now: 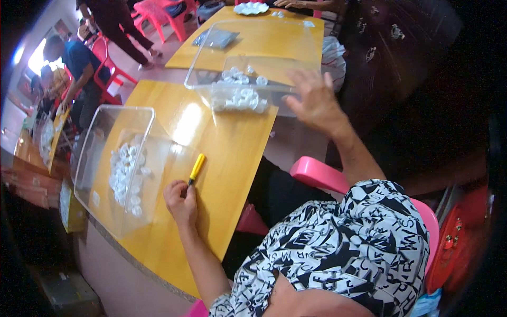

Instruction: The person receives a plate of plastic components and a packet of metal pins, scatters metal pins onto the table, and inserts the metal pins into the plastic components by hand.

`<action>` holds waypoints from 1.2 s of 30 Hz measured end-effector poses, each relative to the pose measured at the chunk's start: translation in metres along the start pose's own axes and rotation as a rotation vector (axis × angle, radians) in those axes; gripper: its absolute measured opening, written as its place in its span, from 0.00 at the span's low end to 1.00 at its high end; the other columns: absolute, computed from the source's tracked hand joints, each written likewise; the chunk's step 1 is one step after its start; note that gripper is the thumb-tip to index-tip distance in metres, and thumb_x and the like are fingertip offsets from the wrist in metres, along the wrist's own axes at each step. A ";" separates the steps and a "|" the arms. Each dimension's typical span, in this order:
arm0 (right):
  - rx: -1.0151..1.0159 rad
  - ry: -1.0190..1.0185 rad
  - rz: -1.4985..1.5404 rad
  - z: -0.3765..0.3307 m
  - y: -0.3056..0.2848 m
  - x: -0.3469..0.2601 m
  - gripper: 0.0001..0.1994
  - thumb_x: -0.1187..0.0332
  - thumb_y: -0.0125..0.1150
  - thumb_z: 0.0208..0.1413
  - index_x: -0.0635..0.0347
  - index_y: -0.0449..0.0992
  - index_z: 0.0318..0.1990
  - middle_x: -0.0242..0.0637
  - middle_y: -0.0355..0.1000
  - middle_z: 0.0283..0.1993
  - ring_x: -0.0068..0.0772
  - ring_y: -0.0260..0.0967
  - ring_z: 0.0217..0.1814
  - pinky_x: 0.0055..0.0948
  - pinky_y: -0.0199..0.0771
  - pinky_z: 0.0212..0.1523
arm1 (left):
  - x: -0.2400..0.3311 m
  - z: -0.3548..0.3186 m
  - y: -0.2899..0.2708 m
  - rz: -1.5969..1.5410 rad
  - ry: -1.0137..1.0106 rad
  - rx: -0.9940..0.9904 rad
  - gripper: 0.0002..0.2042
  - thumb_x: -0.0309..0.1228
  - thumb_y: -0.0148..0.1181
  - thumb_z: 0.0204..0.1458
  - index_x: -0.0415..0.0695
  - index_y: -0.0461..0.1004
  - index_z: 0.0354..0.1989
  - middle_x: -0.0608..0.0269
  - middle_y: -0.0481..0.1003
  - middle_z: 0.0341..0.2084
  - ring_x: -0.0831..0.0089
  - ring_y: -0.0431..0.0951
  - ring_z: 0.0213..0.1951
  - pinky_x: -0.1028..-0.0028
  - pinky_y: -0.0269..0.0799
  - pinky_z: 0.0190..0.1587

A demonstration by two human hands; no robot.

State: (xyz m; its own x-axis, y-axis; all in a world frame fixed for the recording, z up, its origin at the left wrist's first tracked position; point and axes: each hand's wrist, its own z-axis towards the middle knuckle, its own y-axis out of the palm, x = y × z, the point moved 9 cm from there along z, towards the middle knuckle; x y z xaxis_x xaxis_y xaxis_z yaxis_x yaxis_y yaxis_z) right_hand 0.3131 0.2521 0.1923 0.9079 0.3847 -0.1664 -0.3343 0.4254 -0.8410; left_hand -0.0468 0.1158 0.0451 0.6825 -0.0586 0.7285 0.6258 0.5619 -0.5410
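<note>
On the yellow table, my left hand [181,203] is closed around the lower end of a small yellow-handled tool [197,165] with a black collar; its tip is hidden in my fingers. To the left stands a clear plastic bin [153,117], partly filled with small white round plastic pieces [125,171]. My right hand [318,101] is raised with its fingers spread and nothing visible in it. It hovers by the right side of a second clear bin [196,86], which holds more white pieces [244,99].
A clear plastic bag [216,38] and a scalloped white plate [251,8] lie on the far table. Another person's hand [289,3] rests at that table's end. Pink plastic chairs [319,174] stand around me, and people work at a table on the left.
</note>
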 end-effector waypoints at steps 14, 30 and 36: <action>0.085 -0.198 0.048 -0.004 0.029 0.032 0.22 0.66 0.72 0.37 0.65 0.75 0.41 0.46 0.72 0.43 0.50 0.65 0.51 0.41 0.64 0.54 | 0.001 0.004 0.004 0.058 -0.020 -0.057 0.04 0.20 0.64 0.42 0.37 0.76 0.28 0.58 0.75 0.36 0.65 0.72 0.40 0.71 0.70 0.41; 0.193 -0.214 0.031 -0.005 0.028 0.025 0.21 0.66 0.72 0.36 0.62 0.73 0.40 0.46 0.71 0.42 0.51 0.64 0.51 0.44 0.64 0.53 | 0.002 0.005 -0.004 0.077 0.064 0.027 0.05 0.21 0.65 0.38 0.38 0.76 0.24 0.58 0.75 0.32 0.61 0.72 0.37 0.67 0.69 0.40; 0.173 -0.154 0.037 -0.003 0.020 0.021 0.24 0.67 0.71 0.39 0.63 0.73 0.47 0.48 0.68 0.50 0.52 0.62 0.55 0.43 0.62 0.56 | 0.006 0.001 -0.021 0.028 0.046 0.176 0.10 0.22 0.67 0.38 0.36 0.75 0.30 0.52 0.74 0.36 0.58 0.73 0.41 0.67 0.70 0.43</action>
State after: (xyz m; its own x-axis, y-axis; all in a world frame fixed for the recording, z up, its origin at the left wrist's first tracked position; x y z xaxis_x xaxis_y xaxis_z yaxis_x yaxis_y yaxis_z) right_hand 0.3262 0.2662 0.1699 0.8493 0.5177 -0.1033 -0.4170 0.5378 -0.7327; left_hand -0.0564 0.1046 0.0612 0.7180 -0.0763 0.6919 0.5332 0.6992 -0.4763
